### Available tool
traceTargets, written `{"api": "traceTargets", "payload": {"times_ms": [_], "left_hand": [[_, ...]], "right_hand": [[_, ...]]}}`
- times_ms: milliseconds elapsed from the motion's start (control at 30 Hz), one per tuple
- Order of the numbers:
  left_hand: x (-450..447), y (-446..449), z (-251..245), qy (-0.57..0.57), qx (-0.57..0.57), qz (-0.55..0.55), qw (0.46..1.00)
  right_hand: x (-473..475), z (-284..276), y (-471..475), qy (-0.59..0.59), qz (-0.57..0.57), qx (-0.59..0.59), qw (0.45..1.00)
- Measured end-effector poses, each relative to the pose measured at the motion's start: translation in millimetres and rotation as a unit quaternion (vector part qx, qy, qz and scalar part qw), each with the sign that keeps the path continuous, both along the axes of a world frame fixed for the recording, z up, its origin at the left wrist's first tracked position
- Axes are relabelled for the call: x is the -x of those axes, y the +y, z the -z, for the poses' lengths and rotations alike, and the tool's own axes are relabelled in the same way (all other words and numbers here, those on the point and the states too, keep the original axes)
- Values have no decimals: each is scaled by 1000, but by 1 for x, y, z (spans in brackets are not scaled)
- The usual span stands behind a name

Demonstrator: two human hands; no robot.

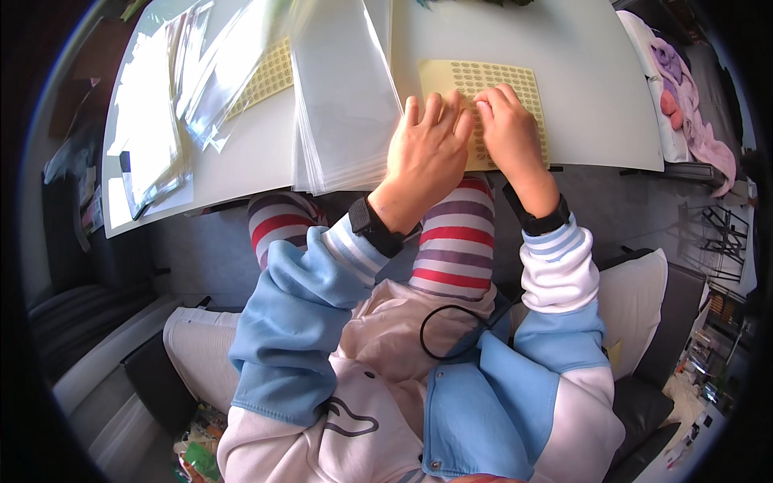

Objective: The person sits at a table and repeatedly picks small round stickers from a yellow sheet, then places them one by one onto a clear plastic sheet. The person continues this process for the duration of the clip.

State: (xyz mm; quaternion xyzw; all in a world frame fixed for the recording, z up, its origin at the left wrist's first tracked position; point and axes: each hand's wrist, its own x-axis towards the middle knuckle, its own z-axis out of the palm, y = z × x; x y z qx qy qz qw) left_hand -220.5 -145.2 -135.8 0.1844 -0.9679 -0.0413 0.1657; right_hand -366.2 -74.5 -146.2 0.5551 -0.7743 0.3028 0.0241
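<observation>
A yellow sheet of small oval stickers [525,78] lies on the white table [592,121] in front of me. My left hand [432,142] rests with spread fingers over the sheet's left part and the right edge of a stack of clear plastic bags [344,90]. My right hand [510,130] is over the middle of the sticker sheet, thumb and forefinger close together at the stickers; whether a sticker is between them cannot be told. Both wrists wear black bands.
More clear plastic bags [220,72] lie at the left, shining in the light, partly over a second yellow sticker sheet [266,75]. Something green and leafy [507,2] shows at the table's far edge. A pink cloth [700,121] lies on a seat at the right.
</observation>
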Motion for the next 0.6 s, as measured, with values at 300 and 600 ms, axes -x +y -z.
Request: {"api": "traceTargets", "payload": {"times_ms": [300,600], "left_hand": [[-109,-52,-34,116,-101,-44,987],[-171,-69,-17,84,-137,-4,987]], "right_hand": [[-65,-40,19,-267,-27,79,960],[-128,-28,1,-51,-86,8,995]]}}
